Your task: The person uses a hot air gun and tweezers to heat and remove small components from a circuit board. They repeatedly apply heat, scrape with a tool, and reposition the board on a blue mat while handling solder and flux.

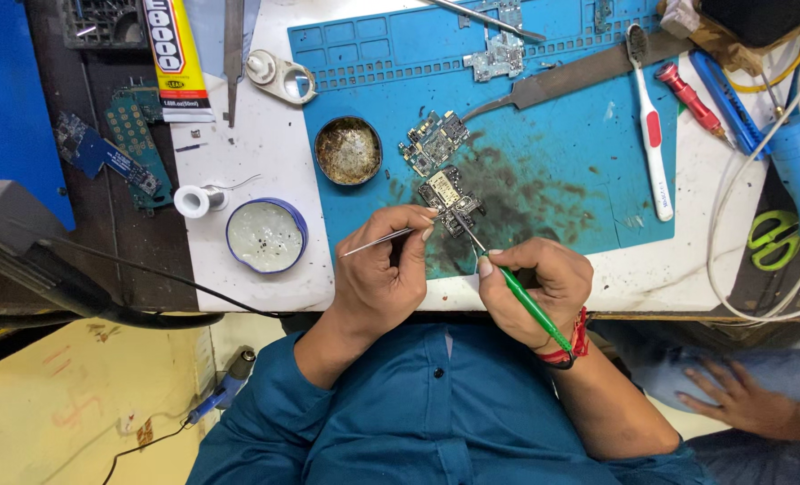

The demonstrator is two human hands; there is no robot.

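Note:
A small circuit board (449, 198) lies on the stained blue work mat (552, 171). My left hand (384, 269) pinches thin metal tweezers (377, 242) and its fingertips press on the board's near edge. My right hand (536, 283) grips a slim green-handled tool (530, 305) like a pen, its metal tip touching the board. A second bare circuit board (434, 141) sits just beyond the first one.
A round tin of brown flux (348, 150), a white-filled tub (266, 235) and a solder spool (193, 200) stand left of the mat. A toothbrush (651, 135), red screwdriver (690, 99), green scissors (774, 238) and cables lie right. Another person's hand (732, 395) rests at lower right.

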